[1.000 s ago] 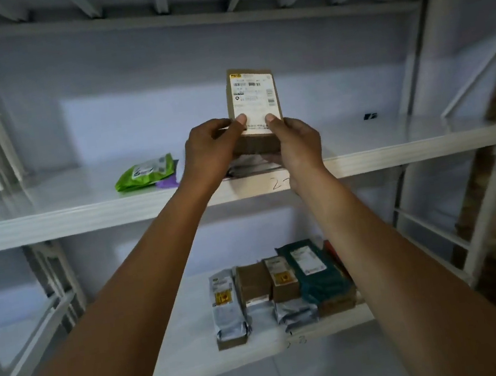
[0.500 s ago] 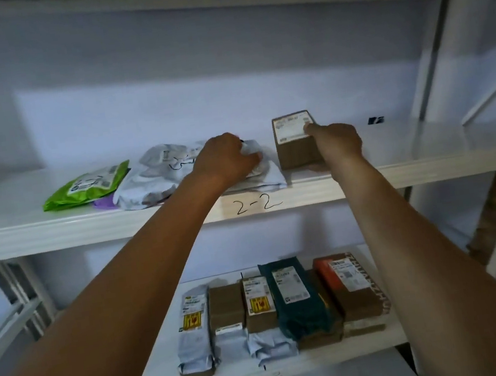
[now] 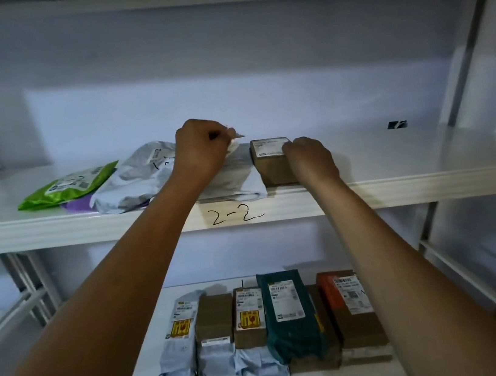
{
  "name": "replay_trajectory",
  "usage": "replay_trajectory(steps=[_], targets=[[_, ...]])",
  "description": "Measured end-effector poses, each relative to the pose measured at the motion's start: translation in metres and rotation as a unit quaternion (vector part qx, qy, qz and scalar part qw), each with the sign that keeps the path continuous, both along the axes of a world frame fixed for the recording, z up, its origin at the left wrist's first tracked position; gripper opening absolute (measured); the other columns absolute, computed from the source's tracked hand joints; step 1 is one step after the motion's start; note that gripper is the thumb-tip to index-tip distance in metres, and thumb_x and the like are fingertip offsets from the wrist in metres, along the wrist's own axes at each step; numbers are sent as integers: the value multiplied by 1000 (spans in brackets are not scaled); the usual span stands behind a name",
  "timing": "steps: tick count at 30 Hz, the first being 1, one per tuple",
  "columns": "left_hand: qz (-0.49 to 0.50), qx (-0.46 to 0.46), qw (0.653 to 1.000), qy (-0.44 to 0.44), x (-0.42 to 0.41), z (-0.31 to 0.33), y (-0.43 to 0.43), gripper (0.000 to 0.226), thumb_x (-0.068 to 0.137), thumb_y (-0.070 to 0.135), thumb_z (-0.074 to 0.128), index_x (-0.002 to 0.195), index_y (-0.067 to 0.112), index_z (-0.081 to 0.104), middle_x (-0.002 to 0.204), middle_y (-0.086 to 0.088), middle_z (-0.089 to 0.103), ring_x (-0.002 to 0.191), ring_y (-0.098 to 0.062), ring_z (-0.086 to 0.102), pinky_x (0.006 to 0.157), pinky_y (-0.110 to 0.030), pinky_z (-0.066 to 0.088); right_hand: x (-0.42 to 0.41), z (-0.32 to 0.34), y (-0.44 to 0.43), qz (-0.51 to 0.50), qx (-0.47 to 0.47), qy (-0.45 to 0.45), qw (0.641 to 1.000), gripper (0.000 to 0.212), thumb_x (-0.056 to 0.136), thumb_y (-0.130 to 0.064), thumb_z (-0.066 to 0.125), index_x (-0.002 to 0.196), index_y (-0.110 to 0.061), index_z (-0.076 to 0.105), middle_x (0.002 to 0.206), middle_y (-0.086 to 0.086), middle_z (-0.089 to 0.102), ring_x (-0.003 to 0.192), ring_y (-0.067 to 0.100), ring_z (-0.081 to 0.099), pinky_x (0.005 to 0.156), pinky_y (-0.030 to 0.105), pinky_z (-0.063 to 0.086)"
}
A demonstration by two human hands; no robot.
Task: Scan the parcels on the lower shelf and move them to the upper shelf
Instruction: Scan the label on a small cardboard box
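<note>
On upper shelf edge (image 3: 86, 228), handwritten "2-2" (image 3: 235, 215).

Both bare forearms reach up and forward from the lower corners and draw closer together towards the hands, the left arm (image 3: 122, 301) slanting further across than the right arm (image 3: 388, 263). The left hand (image 3: 203, 152) is balled into a fist with its back to the camera, thumb and fingers pinching a fold of the pale mailer bag (image 3: 233, 180). The right hand (image 3: 313, 159) sits slightly lower and near it, wrist straight, knuckles up, its fingers curled over the top right corner of the small brown box (image 3: 269, 169)
</note>
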State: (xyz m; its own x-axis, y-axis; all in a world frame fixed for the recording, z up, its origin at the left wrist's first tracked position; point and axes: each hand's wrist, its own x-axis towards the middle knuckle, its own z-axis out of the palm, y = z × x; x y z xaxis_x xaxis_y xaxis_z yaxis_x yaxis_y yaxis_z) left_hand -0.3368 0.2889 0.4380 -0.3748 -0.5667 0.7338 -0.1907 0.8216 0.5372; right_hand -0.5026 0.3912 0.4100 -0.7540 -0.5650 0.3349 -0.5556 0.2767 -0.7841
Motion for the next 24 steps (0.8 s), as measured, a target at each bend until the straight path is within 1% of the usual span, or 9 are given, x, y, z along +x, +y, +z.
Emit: replay_trajectory(steps=[2,3,6,8,14,17,19,21,24], targets=[[-26,-4,1000,8,-5,1,1,20,97,18,68,87,11,84,76,11,70,63,15,59,61,-5,37,-3,-1,0,6,3,-1,1000,26,93,-35,41,90,-17,59,98,4,58,97,29,54,79,36,37],[-30,-4,1000,-8,-8,-1,1,22,97,20,68,82,11,82,69,11,67,58,13,57,59,-7,36,-4,-2,-1,10,6,0,1000,26,92,-35,40,90,-17,59,98,4,57,98,29,54,79,36,37],[-22,8,997,-73,-15,-7,-5,47,98,24,66,55,10,57,49,3,40,46,-8,37,53,-22,28,-5,-2,-2,17,10,5,1000,26,92,-36,40,88,-18,57,97,4,55,98,30,54,79,36,37],[-28,8,997,-74,-16,-7,-7,54,99,22,66,50,12,45,45,3,30,45,-9,30,52,-23,24,-5,-1,-2,18,7,1,1000,27,92,-36,40,91,-17,59,97,4,56,99,30,55,79,36,37],[-11,48,997,65,-21,12,1,46,98,15,63,54,6,52,38,15,44,42,2,43,51,-11,28,-2,-2,1,18,14,9,1000,29,94,-35,36,98,-18,59,99,2,53,100,29,53,80,36,35],[-27,49,994,91,-24,13,-2,42,96,18,64,61,-3,58,43,12,44,46,-2,41,52,-15,30,0,-2,3,19,2,-5,1000,28,92,-35,38,95,-17,59,98,3,55,98,30,52,80,37,37],[-47,39,997,48,-25,6,-5,47,98,22,65,59,-2,57,47,9,44,46,-4,37,54,-22,31,2,-3,3,17,1,-5,1000,26,92,-35,38,92,-18,58,95,2,55,97,30,53,80,37,37],[-65,35,996,-49,-23,-4,-6,52,101,28,64,54,6,55,45,10,40,44,-5,33,53,-23,30,3,-3,5,10,0,-5,1000,24,92,-34,40,90,-18,58,93,2,55,96,30,53,80,37,38],[-66,20,985,-157,-20,-12,-5,58,106,39,51,56,10,49,53,1,42,52,-13,38,58,-32,30,4,0,3,5,9,-1,1000,24,92,-32,41,89,-17,59,93,3,56,97,31,54,80,36,38]])
